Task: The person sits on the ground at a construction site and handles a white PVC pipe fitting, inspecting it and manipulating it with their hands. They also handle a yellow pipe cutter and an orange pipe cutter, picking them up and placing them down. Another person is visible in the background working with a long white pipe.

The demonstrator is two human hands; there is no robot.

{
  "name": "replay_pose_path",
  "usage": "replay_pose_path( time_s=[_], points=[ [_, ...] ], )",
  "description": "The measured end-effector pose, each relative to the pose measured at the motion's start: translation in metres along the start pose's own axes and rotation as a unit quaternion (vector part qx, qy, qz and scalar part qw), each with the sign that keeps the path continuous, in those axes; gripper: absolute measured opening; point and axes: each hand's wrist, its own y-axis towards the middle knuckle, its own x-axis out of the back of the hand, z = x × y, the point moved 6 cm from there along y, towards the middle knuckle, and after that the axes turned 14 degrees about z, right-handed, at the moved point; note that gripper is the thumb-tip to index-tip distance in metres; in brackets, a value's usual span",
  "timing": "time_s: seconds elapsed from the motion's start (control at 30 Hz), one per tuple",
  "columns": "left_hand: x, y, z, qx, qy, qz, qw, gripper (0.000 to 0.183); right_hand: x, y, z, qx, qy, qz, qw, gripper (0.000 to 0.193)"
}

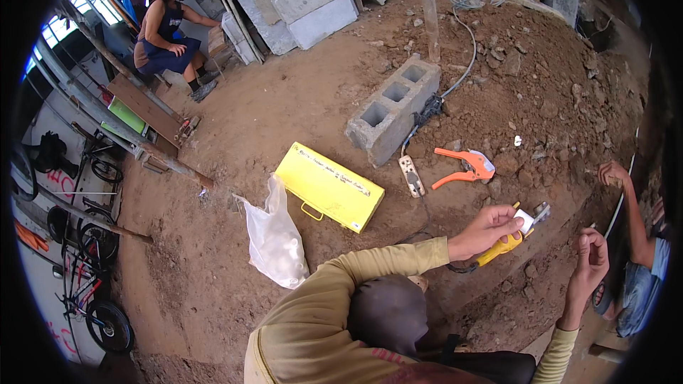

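Observation:
My left hand (487, 231) is closed, fingers and thumb pinching a small white plastic fitting (525, 221). Just beneath that hand lies a yellow power tool (500, 249) with a grey metal head (543, 212) and a dark cord. My right hand (589, 263) is raised to the right, its thumb and fingertips pressed together; a tiny pale bit shows at the tips, too small to name. Beyond my left hand, orange-handled pipe cutters (466, 167) rest on the soil beside a white power strip (411, 176).
A yellow metal toolbox (329, 186) and a white plastic bag (276, 245) lie left. A hollow concrete block (395, 109) stands ahead, near loose soil (533, 92). Another person's hand (613, 173) touches a thin white pipe (617, 206) at right. A seated person (171, 35) and bicycles (96, 306) are farther left.

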Motion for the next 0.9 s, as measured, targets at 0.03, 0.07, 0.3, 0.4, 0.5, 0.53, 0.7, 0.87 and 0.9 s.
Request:
replay_pose_path(
  time_s=[0.03, 0.07, 0.3, 0.4, 0.5, 0.53, 0.7, 0.87, 0.9],
  points=[
    [0.007, -0.004, -0.002, 0.010, -0.032, -0.014, 0.999, 0.025, 0.032, 0.000, -0.009, 0.006, -0.041, -0.053, 0.998, 0.012],
    [0.012, -0.010, -0.006, 0.023, -0.060, -0.032, 0.997, 0.026, 0.069, -0.003, -0.029, -0.006, -0.016, -0.128, 0.992, 0.017],
    [0.041, -0.033, -0.016, 0.051, -0.150, -0.059, 0.986, 0.026, 0.325, -0.038, -0.117, -0.044, 0.102, -0.343, 0.933, 0.060],
    [0.056, -0.058, -0.016, 0.039, -0.152, -0.108, 0.982, 0.028, 0.251, -0.005, -0.047, -0.039, 0.170, -0.305, 0.936, 0.082],
    [0.057, -0.058, -0.005, 0.038, -0.182, -0.126, 0.975, 0.028, 0.233, -0.010, -0.037, -0.033, 0.173, -0.321, 0.931, 0.086],
    [0.055, -0.055, -0.001, 0.043, -0.196, -0.125, 0.972, 0.027, 0.233, -0.017, -0.049, -0.049, 0.178, -0.326, 0.927, 0.086],
    [0.040, -0.049, 0.004, 0.058, -0.191, -0.078, 0.977, 0.026, 0.197, -0.067, -0.121, -0.193, 0.253, -0.327, 0.890, 0.078],
    [0.034, -0.054, -0.005, 0.075, -0.154, -0.043, 0.984, 0.028, 0.210, -0.078, -0.128, -0.179, 0.242, -0.363, 0.882, 0.071],
    [0.034, -0.054, -0.006, 0.075, -0.154, -0.042, 0.984, 0.028, 0.224, -0.078, -0.124, -0.156, 0.242, -0.370, 0.883, 0.068]
  ],
)
